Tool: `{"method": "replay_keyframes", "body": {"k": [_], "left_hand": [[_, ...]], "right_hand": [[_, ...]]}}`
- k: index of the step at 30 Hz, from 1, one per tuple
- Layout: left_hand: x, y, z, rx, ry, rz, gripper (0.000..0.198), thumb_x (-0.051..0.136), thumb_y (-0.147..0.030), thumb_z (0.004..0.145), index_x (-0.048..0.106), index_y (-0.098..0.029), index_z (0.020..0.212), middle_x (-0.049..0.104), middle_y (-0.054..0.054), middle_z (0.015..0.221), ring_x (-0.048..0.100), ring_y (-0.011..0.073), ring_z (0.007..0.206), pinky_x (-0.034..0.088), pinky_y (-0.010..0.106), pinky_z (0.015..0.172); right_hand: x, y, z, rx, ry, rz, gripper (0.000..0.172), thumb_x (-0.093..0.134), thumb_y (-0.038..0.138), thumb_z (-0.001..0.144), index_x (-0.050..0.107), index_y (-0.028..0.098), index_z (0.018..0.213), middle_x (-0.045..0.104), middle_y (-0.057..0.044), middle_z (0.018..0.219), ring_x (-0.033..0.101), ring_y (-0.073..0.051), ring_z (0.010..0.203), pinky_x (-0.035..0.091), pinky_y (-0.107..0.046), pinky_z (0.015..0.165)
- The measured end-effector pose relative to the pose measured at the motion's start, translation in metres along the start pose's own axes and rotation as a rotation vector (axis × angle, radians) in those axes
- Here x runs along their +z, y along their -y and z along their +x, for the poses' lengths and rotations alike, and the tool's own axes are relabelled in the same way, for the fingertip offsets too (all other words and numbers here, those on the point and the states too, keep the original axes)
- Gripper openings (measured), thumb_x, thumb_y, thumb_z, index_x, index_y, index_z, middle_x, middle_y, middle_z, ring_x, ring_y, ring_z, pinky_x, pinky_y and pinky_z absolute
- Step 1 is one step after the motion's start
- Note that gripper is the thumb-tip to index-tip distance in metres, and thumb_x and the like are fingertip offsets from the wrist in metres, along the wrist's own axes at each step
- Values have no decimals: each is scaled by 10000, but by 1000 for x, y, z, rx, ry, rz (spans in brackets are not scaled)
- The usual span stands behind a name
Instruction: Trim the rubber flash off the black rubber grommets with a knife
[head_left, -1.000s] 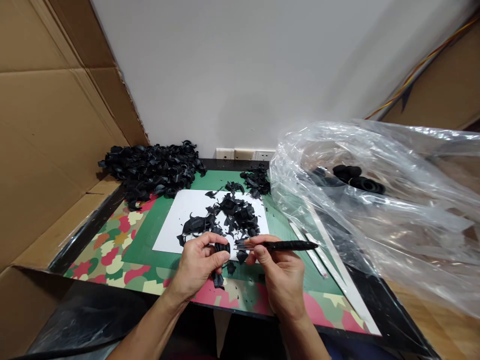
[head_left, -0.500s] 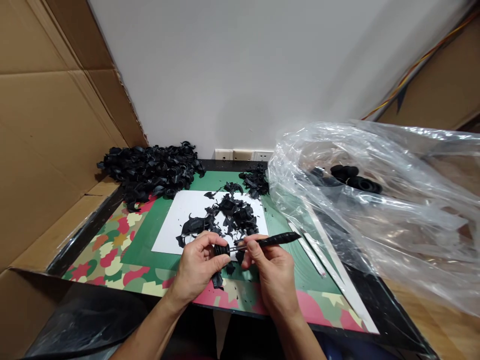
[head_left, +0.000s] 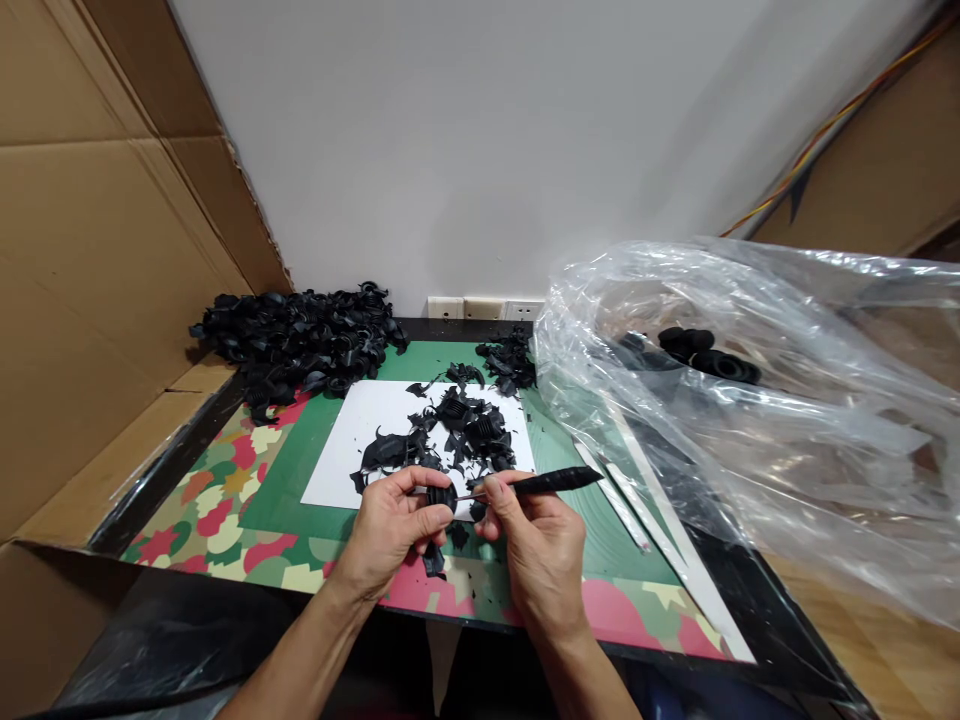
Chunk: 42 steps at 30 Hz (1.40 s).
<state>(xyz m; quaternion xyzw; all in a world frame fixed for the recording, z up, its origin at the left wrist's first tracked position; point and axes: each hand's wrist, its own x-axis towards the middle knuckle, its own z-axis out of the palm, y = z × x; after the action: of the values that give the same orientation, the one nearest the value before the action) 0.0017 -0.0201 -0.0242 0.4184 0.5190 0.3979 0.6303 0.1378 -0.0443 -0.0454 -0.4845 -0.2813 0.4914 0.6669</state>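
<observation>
My left hand [head_left: 399,528] pinches a small black ribbed rubber part [head_left: 441,496] between thumb and fingers. In my right hand [head_left: 541,545] is a slim tool with a black wrapped handle [head_left: 562,481] and a thin metal shaft. Its shaft points left and meets the right side of the rubber part; the exact shape of the tip cannot be made out. Beneath and beyond both hands, black rubber scraps [head_left: 480,425] lie scattered over a white sheet [head_left: 330,475]. One more dark scrap [head_left: 433,562] lies just below my left fingers.
A large heap of black rubber pieces [head_left: 307,340] sits at the back left, with a smaller pile [head_left: 510,360] at the back. On the right, a clear plastic bag [head_left: 810,430] holds black round parts [head_left: 724,366]. White strips [head_left: 615,500] lie on the green mat [head_left: 285,500]. Cardboard [head_left: 97,280] stands left.
The rubber part has turned slightly in my left fingers, and less of the metal shaft shows. Both hands keep nearly the same place; the view has shifted a little.
</observation>
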Motion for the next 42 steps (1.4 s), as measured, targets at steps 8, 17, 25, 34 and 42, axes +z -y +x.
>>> {"method": "replay_keyframes", "body": {"k": [8,17,25,34,42], "left_hand": [[0,4,2,17,-19,-30,411,814,-306,563,623,-114,871,597,-22,445,465,56,344,308,136,342],[3,4,1,21,-85,-66,405,830,-331,543,638,-122,832,618,6,422,449,59,304,276,141,330],[5,4,2,19,-123,-14,371,820,-332,531,634,-121,773,582,-9,372,419,52,286,259,132,311],[6,-3,2,85,-151,84,265,802,-279,536,651,-148,710,534,-54,352,411,55,293,205,147,304],[4,-1,1,111,-123,139,244,790,-263,572,670,-145,749,527,-63,373,442,64,317,261,154,330]], "right_hand": [[1,1,0,-25,-15,-27,358,756,479,693,651,139,729,591,6,562,508,-94,406,479,-239,404],[0,-1,1,-52,-10,-57,357,737,485,718,654,137,740,570,9,539,523,-110,417,475,-242,407],[-1,-2,3,-29,-3,-9,343,750,466,712,651,138,742,573,15,555,507,-97,419,488,-243,424],[-12,1,6,-75,37,40,290,730,432,751,653,156,800,635,-12,631,523,-102,451,498,-271,478],[-9,-1,4,-128,116,22,250,738,407,749,684,164,776,684,-34,703,544,-100,448,470,-252,453]]}}
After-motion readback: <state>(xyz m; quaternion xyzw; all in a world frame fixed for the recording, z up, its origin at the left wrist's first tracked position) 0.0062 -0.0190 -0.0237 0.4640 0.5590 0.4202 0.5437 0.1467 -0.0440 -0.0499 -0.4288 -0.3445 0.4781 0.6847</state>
